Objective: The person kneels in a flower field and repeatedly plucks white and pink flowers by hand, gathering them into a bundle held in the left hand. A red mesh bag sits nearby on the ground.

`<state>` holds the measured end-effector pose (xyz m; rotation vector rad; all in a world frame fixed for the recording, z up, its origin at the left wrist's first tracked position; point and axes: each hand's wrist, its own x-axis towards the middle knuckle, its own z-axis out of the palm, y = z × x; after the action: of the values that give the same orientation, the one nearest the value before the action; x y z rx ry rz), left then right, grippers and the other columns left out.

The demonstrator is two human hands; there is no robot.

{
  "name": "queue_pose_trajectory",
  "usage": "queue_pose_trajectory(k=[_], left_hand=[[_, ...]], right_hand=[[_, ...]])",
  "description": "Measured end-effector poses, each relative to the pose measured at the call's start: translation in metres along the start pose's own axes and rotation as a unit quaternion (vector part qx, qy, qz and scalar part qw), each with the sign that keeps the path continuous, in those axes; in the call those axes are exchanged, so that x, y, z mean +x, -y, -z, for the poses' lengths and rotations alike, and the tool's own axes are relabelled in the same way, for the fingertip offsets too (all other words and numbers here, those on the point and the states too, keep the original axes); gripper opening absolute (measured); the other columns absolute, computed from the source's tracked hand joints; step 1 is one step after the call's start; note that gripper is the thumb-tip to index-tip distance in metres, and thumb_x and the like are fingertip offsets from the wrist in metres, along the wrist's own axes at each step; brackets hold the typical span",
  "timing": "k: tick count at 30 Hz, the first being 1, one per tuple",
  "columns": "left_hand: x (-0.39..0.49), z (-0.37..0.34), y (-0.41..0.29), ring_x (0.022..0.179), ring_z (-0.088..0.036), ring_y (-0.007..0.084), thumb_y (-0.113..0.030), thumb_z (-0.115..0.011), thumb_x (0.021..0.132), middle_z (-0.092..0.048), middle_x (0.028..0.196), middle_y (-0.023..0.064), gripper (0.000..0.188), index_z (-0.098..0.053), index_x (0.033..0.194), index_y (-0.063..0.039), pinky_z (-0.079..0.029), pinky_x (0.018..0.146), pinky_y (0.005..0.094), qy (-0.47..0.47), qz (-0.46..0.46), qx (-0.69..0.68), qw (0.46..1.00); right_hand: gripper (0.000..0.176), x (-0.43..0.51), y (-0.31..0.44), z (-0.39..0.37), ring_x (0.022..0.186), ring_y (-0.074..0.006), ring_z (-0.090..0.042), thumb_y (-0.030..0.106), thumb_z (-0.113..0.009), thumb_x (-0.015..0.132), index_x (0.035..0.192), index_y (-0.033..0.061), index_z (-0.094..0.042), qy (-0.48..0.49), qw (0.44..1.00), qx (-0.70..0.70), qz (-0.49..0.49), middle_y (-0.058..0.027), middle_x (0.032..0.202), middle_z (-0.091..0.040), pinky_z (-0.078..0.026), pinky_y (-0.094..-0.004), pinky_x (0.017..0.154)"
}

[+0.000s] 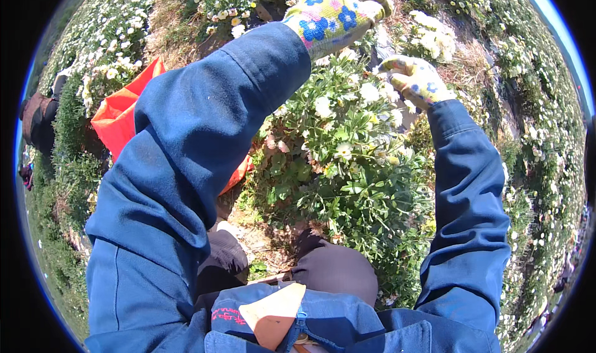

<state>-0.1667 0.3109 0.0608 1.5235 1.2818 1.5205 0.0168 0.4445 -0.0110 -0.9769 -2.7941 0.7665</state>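
My left hand (342, 15), in a yellow knit glove printed with blue and pink flowers, reaches over the top of a leafy bush (372, 190). Its fingers curl inward, and what lies inside them is hidden. To the right and lower is my right hand (416, 80) in a matching glove. Its fingers are bent beside the white blooms at the bush's upper right; whether they pinch a stem or flower cannot be made out. White flowers with pale yellow centres, such as one bloom (370, 92), stand between my sleeves. Some pinkish, faded blooms (277, 143) show lower left.
An orange-red bag (116, 120) with its mouth open stands left, partly behind my left sleeve. My knees (335, 269) are close to the bush. Rows of white flowers (111, 31) run on both sides. A person in dark clothing (39, 120) is at the far left.
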Motion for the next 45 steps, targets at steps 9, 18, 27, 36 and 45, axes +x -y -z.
queue_pose_trajectory(k=[9, 18, 27, 36, 45], left_hand=[[0.018, -0.016, 0.022, 0.091, -0.055, 0.0199, -0.007, -0.054, 0.076, -0.057, 0.096, 0.0105, 0.030, -0.058, 0.105, -0.003, -0.046, 0.077, 0.0329, 0.048, -0.111, 0.243, 0.962], [0.025, -0.018, 0.055, 0.063, -0.055, 0.0048, -0.006, -0.050, 0.086, -0.058, 0.071, -0.0007, 0.018, -0.066, 0.094, -0.008, -0.047, 0.055, 0.0196, 0.015, 0.082, 0.157, 0.984], [0.026, -0.055, 0.076, 0.061, -0.056, 0.0079, -0.004, -0.051, 0.079, -0.062, 0.072, 0.0037, 0.020, -0.065, 0.093, -0.004, -0.043, 0.052, 0.0214, 0.097, 0.078, 0.261, 0.957], [0.024, -0.082, 0.086, 0.061, -0.057, 0.0081, -0.007, -0.056, 0.083, -0.063, 0.072, 0.0051, 0.015, -0.063, 0.094, -0.001, -0.044, 0.052, 0.0211, 0.061, 0.088, 0.214, 0.971], [0.025, -0.096, 0.109, 0.067, -0.060, 0.0120, 0.010, -0.044, 0.074, -0.064, 0.079, 0.0071, 0.032, -0.065, 0.095, -0.002, -0.050, 0.062, 0.0249, 0.180, -0.011, 0.293, 0.939]], right_hand=[[0.015, 0.023, 0.010, -0.101, 0.072, -0.0265, -0.062, 0.019, -0.060, 0.075, 0.081, 0.0048, -0.062, 0.013, 0.973, -0.211, 0.089, -0.0108, 0.081, -0.063, -0.051, -0.0352, 0.066], [0.015, -0.010, -0.034, -0.027, 0.061, -0.0135, -0.058, 0.014, -0.057, 0.080, 0.091, 0.0058, -0.065, -0.203, 0.839, 0.499, -0.083, -0.0037, 0.076, -0.063, -0.047, -0.0252, 0.054], [0.036, -0.013, -0.044, -0.058, 0.073, -0.0177, -0.057, 0.029, -0.066, 0.076, 0.104, 0.0080, -0.060, 0.029, 0.999, -0.017, 0.026, -0.0085, 0.083, -0.064, -0.045, -0.0296, 0.071], [0.022, -0.034, -0.107, -0.011, 0.072, -0.0145, -0.060, 0.011, -0.059, 0.081, 0.101, 0.0025, -0.061, -0.197, 0.892, 0.379, -0.150, -0.0088, 0.084, -0.062, -0.048, -0.0247, 0.062], [0.039, -0.012, -0.122, -0.106, 0.074, -0.0119, -0.058, 0.002, -0.059, 0.079, 0.116, 0.0003, -0.050, -0.029, 0.847, 0.528, -0.056, -0.0051, 0.096, -0.060, -0.048, -0.0239, 0.059]])
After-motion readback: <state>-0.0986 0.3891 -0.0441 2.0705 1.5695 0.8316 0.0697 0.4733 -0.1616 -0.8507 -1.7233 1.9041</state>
